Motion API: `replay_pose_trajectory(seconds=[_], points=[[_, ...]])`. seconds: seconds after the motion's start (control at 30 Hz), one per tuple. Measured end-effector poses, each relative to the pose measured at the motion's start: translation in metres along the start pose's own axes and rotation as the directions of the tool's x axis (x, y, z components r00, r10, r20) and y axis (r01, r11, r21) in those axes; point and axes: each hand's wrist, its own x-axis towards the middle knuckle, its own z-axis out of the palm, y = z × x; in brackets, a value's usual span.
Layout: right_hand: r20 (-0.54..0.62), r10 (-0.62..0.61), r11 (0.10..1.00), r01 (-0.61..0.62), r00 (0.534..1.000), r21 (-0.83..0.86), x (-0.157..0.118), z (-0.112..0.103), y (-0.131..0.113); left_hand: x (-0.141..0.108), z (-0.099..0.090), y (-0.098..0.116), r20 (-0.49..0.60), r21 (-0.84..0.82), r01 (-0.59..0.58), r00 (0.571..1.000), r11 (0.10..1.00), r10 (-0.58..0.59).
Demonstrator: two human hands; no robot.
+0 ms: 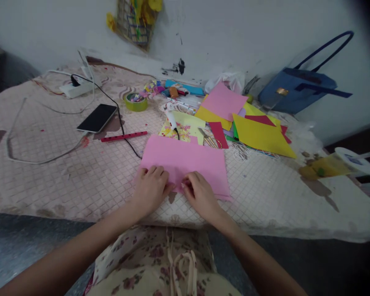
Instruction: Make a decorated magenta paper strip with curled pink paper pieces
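A pink sheet of paper (185, 154), seemingly folded, lies on the table in front of me. Along its near edge, my left hand (152, 187) presses down with curled fingers, thumb at the edge near the middle. My right hand (200, 193) pinches the same edge just to the right, with fingertips bent together. Between the two hands the paper's edge looks slightly raised. Just behind the sheet are a white glue gun (170, 115) on a pale yellow sheet (189, 123) and gold-handled scissors (210, 139).
On the left are a phone (97, 118), a red pen-like stick (124, 136), a tape roll (135, 102) and a power strip (77, 88) with cables. Coloured sheets (262, 135) and white string (241, 151) lie right. A drink cup (336, 164) and blue bag (296, 90) stand farther right.
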Motion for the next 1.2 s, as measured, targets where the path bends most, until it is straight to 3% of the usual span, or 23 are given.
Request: replay_pose_trajectory(seconds=[0.4,0.73,0.87,1.07,1.2], points=[[-0.036,0.075,0.959,-0.082,0.997,-0.272,0.007,0.011,-0.011,-0.024,0.0,-0.037,-0.029,-0.029,0.097,0.995,0.995,-0.098],[-0.066,0.042,0.937,-0.063,0.997,-0.345,0.003,0.013,-0.012,-0.041,0.003,-0.068,-0.073,-0.059,0.216,0.973,0.975,-0.22],[-0.106,0.106,0.91,-0.14,0.989,-0.39,-0.012,-0.003,0.008,-0.043,0.003,-0.069,-0.078,-0.085,0.221,0.971,0.972,-0.228],[-0.178,0.251,0.857,-0.304,0.952,-0.417,-0.057,-0.043,0.061,-0.045,0.004,-0.075,-0.069,-0.173,0.203,0.974,0.964,-0.217],[-0.145,0.241,0.912,-0.275,0.96,-0.304,-0.073,-0.056,0.082,-0.046,0.005,-0.082,-0.059,-0.217,0.199,0.975,0.956,-0.216]])
